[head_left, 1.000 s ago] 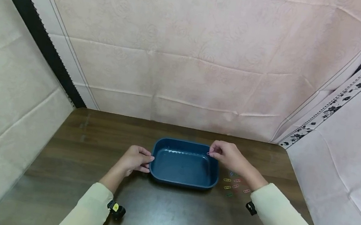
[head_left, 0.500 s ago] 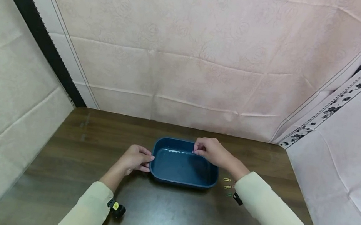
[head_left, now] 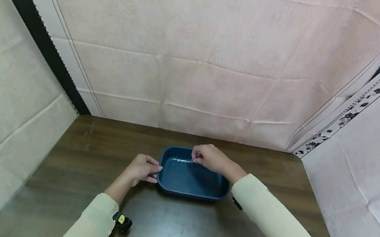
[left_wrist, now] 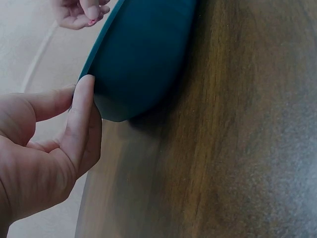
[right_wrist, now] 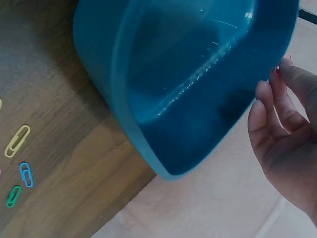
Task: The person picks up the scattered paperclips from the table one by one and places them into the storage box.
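Note:
A dark blue rectangular basin (head_left: pixel 191 195) sits on the wooden table. At its left end my left hand (head_left: pixel 143 169) pinches the rim between thumb and fingers, seen up close in the left wrist view. My right hand (head_left: pixel 211 158) is over the basin's far side, left of its middle. Between thumb and forefinger it pinches a small pink paper clip (right_wrist: pixel 277 72), mostly covered by the fingertips. Inside the basin, a line of small bright spots glints along the bottom edge in the right wrist view.
Yellow (right_wrist: pixel 17 141), blue (right_wrist: pixel 26 174) and green (right_wrist: pixel 14 196) paper clips lie on the table (head_left: pixel 91 185) right of the basin; the right sleeve (head_left: pixel 272 208) hides them in the head view. A pale cloth (head_left: pixel 196 74) hangs behind the table.
My right hand has moved left along the basin's far side, from its right corner to past the middle, still pinching the clip. The left hand has stayed at the rim.

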Motion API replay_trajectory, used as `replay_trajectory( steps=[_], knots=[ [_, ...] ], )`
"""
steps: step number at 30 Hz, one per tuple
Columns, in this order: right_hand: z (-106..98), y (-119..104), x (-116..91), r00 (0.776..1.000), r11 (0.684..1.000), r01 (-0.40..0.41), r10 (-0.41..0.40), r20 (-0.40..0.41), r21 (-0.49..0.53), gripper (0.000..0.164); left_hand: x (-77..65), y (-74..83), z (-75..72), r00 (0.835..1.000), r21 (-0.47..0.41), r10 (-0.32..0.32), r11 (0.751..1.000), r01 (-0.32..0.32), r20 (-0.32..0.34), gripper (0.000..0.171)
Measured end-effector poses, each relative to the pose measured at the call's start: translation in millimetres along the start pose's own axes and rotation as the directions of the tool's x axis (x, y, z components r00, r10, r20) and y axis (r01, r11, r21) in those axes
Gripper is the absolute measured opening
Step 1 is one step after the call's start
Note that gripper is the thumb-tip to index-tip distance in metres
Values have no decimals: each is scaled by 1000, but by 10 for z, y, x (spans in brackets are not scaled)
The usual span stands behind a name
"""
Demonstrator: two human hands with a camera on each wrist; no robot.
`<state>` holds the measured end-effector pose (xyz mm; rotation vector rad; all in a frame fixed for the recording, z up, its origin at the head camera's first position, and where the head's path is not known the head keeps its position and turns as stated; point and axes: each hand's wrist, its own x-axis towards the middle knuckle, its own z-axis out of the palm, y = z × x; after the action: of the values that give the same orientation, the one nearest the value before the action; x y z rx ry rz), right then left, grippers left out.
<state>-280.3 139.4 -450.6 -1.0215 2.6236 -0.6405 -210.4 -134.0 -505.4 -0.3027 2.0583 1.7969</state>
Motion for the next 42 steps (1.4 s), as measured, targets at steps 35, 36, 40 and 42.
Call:
replay_trajectory(
  steps=[35,36,40,42],
  knots=[
    [441,-262,541,978,983,22,17,209,-182,5,-6,34,-29,1000,8,-10,1000,10,15,22],
    [456,-265,542,977,985,27,11,213,-173,5,-6,37,-27,1000,9,-12,1000,12,16,22],
    [495,-264,551,968,990,46,-12,250,-131,5,-6,46,-25,1000,9,-14,1000,14,22,23],
    [507,-263,550,962,993,43,-13,272,-106,6,0,45,-22,1000,4,-16,1000,16,24,22]
  ],
)
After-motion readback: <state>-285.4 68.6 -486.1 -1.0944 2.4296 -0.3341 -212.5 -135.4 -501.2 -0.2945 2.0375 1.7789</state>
